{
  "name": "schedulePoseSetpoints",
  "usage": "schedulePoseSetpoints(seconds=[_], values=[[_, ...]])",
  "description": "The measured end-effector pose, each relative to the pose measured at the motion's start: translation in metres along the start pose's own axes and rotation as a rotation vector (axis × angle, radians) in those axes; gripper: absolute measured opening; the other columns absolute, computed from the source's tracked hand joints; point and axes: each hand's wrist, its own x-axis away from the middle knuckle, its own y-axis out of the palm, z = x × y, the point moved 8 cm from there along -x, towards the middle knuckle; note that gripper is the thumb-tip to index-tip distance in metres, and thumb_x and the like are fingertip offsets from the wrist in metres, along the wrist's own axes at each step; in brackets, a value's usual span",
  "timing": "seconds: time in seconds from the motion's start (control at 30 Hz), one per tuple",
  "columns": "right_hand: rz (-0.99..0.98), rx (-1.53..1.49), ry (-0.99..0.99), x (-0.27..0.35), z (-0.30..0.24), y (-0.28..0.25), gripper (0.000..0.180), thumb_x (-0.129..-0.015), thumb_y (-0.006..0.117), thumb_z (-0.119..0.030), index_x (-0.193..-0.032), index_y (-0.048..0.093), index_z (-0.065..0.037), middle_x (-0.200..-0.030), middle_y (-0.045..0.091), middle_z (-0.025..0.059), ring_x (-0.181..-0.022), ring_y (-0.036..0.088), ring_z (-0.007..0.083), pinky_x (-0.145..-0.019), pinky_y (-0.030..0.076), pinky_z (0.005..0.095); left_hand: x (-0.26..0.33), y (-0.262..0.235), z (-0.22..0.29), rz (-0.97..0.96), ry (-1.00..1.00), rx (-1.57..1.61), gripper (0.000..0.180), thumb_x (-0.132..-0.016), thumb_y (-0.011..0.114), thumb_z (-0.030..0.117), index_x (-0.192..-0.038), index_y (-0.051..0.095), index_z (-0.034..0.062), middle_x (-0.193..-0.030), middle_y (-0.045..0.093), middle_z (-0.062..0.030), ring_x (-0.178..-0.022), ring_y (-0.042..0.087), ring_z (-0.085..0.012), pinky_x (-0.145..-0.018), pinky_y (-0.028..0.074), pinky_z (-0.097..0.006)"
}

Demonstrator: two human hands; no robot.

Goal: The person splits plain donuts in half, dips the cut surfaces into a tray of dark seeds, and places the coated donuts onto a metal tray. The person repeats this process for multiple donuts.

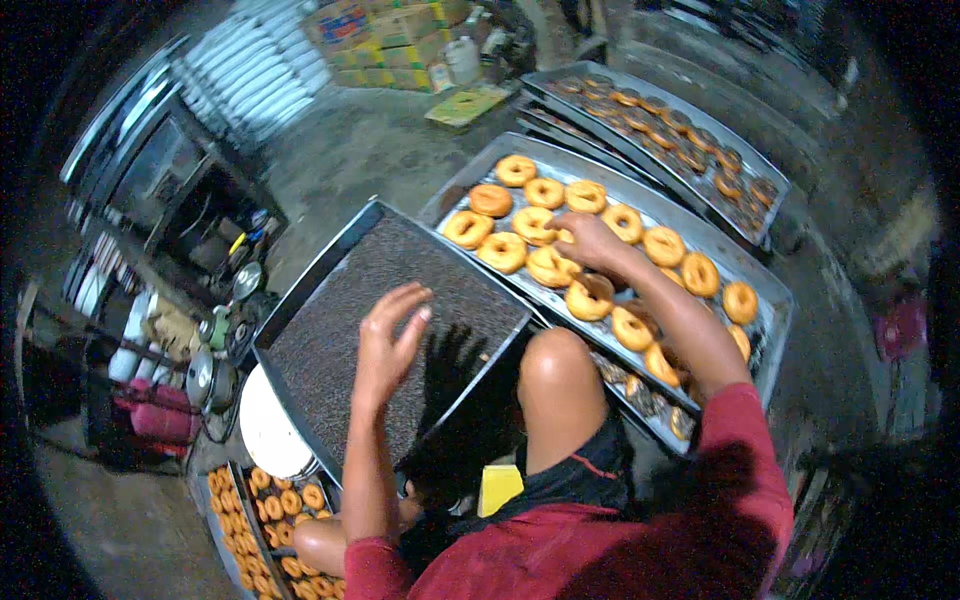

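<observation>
My left hand [388, 335] hovers over a wide metal tray [310, 262] spread with dark chocolate sprinkles [350, 330]. Its fingers are stretched out with the thumb apart, and nothing is in it. On the right, my right hand [592, 245] reaches down into a long metal tray [470, 175] of golden ring doughnuts [622, 222]. The fingers of that hand are bent round the edge of a doughnut [535, 226] there; their tips are partly hidden. Another doughnut [551, 267] lies just below the hand.
Behind stand stacked trays [640, 120] of sprinkle-topped doughnuts. More doughnuts [290, 500] fill trays at the lower left, beside a white round container [270, 425]. Under the doughnut tray, another tray [655, 405] sticks out near my knee [563, 385]. Cartons [390, 45] are piled at the back.
</observation>
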Motion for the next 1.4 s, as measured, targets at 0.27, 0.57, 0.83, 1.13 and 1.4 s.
schedulePoseSetpoints(seconds=[0.27,0.57,0.83,1.13,1.4], values=[[-0.282,0.225,0.313,-0.207,0.059,0.107,0.095,-0.069,0.076,-0.045,-0.152,0.036,-0.022,-0.144,0.052,0.0163,-0.133,0.049,0.0344,-0.108,0.041,0.049,0.085,-0.058,-0.019,0.179,-0.282,0.075,0.023,-0.088,0.064,0.006,-0.109,0.071,-0.0006,-0.115,0.07,-0.017,-0.113,0.064,-0.0299,-0.099,0.047,-0.038],[-0.32,0.084,-0.146,-0.173,-0.035,0.137,0.099,-0.064,0.08,-0.044,-0.15,0.036,-0.023,-0.136,0.048,0.0244,-0.127,0.049,0.0437,-0.105,0.044,0.0473,0.155,-0.088,-0.074,0.465,-0.499,0.124,0.019,-0.09,0.062,0.004,-0.105,0.071,-0.0038,-0.109,0.071,-0.0159,-0.106,0.066,-0.0262,-0.095,0.048,-0.035],[0.17,-0.285,-0.163,-0.16,-0.07,0.067,0.093,-0.064,0.079,-0.014,-0.147,0.037,-0.005,-0.138,0.049,0.0194,-0.128,0.049,0.0338,-0.11,0.039,0.0417,0.143,-0.07,-0.075,0.467,-0.488,0.471,0.025,-0.095,0.061,0.013,-0.115,0.069,0.0004,-0.114,0.069,-0.0149,-0.108,0.065,-0.0249,-0.097,0.049,-0.035],[-0.277,-0.025,-0.894,-0.003,-0.444,0.077,0.101,-0.065,0.084,-0.036,-0.149,0.035,-0.008,-0.138,0.045,0.0216,-0.126,0.046,0.0421,-0.108,0.039,0.0457,0.13,-0.056,-0.091,0.908,-0.425,1.679,0.062,-0.103,0.028,0.058,-0.136,0.048,0.0098,-0.131,0.058,-0.009,-0.121,0.058,-0.0214,-0.106,0.045,-0.04],[-0.832,-0.55,-0.797,-0.02,-0.559,0.185,0.083,-0.072,0.077,-0.024,-0.145,0.042,-0.011,-0.131,0.055,0.0189,-0.124,0.054,0.0343,-0.106,0.043,0.0436,0.261,-0.157,-0.133,1.313,-0.373,1.314,0.054,-0.105,0.031,0.045,-0.138,0.045,0.0043,-0.127,0.058,-0.0106,-0.12,0.057,-0.0226,-0.106,0.043,-0.039]])
